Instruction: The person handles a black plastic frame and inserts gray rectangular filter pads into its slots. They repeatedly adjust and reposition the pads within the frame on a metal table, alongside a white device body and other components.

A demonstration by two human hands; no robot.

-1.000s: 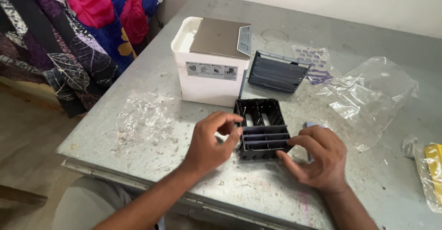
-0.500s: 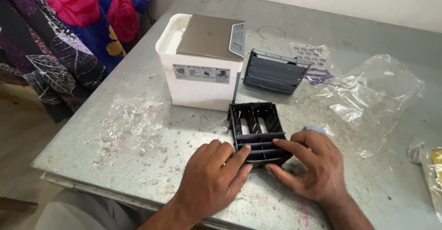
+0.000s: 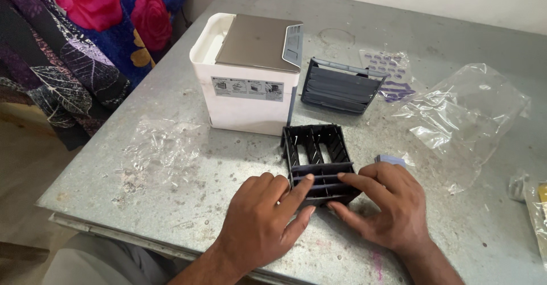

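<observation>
A black slotted plastic frame (image 3: 317, 151) lies flat on the grey metal table (image 3: 171, 114) in front of me. My left hand (image 3: 262, 219) rests at its near left corner, with fingers laid over the near edge. My right hand (image 3: 387, 205) grips the near right side, fingers spread along the near bars. Behind the frame stands a white box-shaped appliance (image 3: 250, 77) with a grey top panel. A dark grey louvred grille (image 3: 340, 85) leans just right of the appliance. A small pale blue piece (image 3: 391, 159) peeks out beyond my right hand.
A crumpled clear plastic bag (image 3: 461, 114) lies at the right, and a flat clear wrap (image 3: 159, 148) at the left. A small bag with purple printing (image 3: 387, 71) sits behind the grille. Patterned cloth (image 3: 85, 40) hangs past the table's left edge. A yellow packet (image 3: 538, 205) is at the far right.
Both hands have slid toward me onto the near edge of the black frame and now press on it together. The view has shifted slightly to the left.
</observation>
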